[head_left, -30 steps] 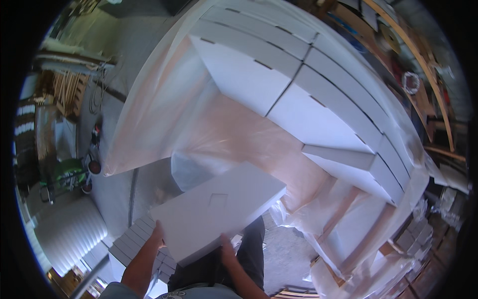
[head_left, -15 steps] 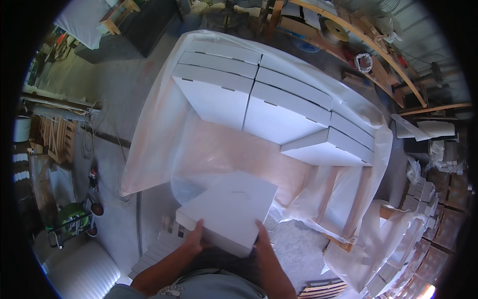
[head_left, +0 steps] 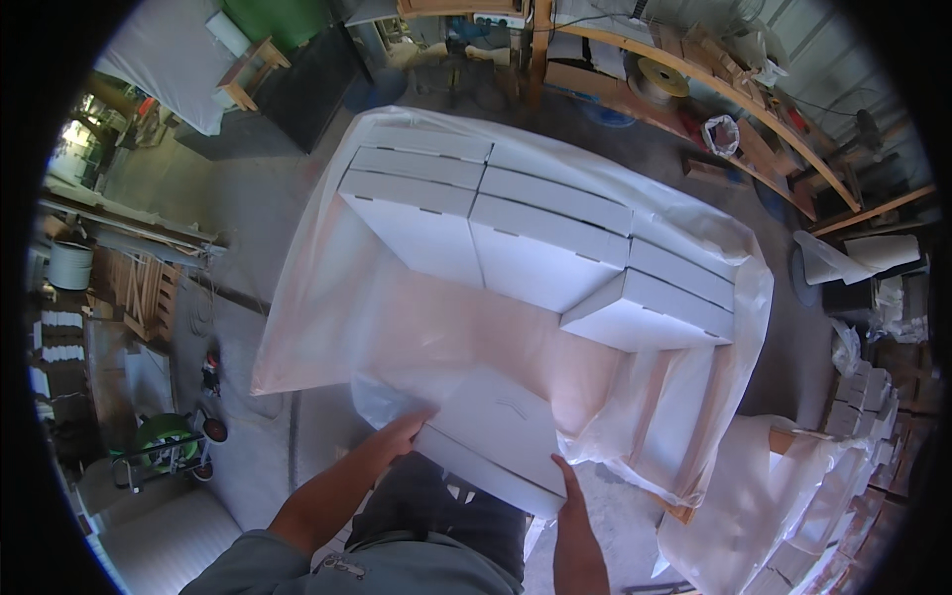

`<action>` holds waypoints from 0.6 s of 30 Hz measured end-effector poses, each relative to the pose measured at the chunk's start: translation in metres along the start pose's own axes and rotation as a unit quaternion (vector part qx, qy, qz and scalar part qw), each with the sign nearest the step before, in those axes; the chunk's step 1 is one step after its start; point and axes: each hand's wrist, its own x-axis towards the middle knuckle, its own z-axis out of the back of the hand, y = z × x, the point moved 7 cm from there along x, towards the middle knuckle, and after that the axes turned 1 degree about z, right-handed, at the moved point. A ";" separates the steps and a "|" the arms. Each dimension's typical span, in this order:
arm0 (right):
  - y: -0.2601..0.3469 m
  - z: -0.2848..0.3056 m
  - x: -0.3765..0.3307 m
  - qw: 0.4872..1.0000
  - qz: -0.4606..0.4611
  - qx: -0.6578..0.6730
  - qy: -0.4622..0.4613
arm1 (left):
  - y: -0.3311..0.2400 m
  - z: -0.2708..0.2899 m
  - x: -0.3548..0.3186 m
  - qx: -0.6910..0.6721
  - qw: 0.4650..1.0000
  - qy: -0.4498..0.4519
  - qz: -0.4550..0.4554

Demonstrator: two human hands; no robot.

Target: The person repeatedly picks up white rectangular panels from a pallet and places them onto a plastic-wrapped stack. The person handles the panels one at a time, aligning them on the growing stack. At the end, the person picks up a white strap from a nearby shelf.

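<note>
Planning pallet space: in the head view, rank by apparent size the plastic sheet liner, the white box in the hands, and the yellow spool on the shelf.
1. Plastic sheet liner, largest by far.
2. White box held by the left hand and right hand; closeness to the camera inflates it.
3. Yellow spool, smallest, though farthest away.

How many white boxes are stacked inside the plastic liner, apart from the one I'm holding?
8 show: six boxes in back rows, two at right. More may be hidden underneath.
</note>
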 end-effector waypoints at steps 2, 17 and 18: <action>0.001 0.010 0.006 0.998 0.005 -0.032 -0.051 | -0.006 0.002 0.010 0.074 0.994 0.055 -0.065; 0.034 0.013 0.006 0.997 -0.020 -0.051 -0.047 | -0.033 -0.036 -0.005 -0.147 0.949 -0.090 0.263; 0.036 0.017 0.009 0.993 -0.033 -0.078 -0.085 | -0.031 -0.034 -0.003 -0.123 0.945 -0.107 0.283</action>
